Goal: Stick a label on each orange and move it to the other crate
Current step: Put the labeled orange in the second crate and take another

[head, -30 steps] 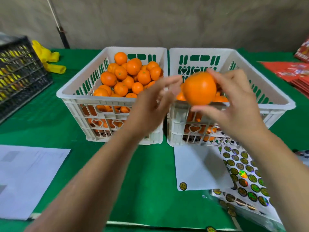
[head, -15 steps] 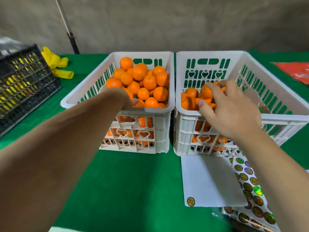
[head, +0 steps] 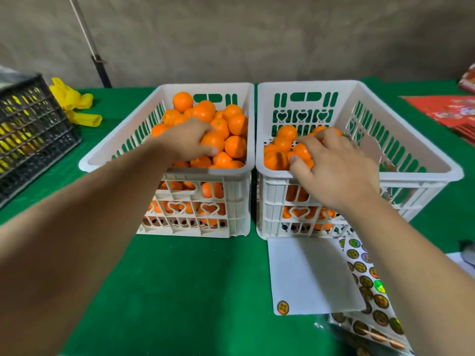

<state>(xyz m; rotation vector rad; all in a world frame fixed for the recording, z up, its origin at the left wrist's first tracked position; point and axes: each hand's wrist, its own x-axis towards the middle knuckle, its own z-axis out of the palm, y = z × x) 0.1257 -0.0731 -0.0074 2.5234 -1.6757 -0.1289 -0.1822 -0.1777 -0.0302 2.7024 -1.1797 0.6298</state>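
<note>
Right now you are between two oranges: your right hand (head: 334, 168) sits low inside the right white crate (head: 411, 160), fingers curled down over the small heap of oranges (head: 282, 143) there, and it looks as though it is setting a labelled one among them, though the fruit under your palm is hidden, so I cannot tell whether you are gripping it or have let go. Your left hand (head: 190, 142) is inside the left white crate (head: 164, 89) beside it, fingers and thumb curling round a fresh orange (head: 212, 141) on top of the full pile. Next, I judge, you need to lift that orange clear of its neighbours without rolling them, free your right hand, and bring it to the sticker sheets (head: 370, 286) lying on the green cloth just in front of the right crate to peel one label.
</note>
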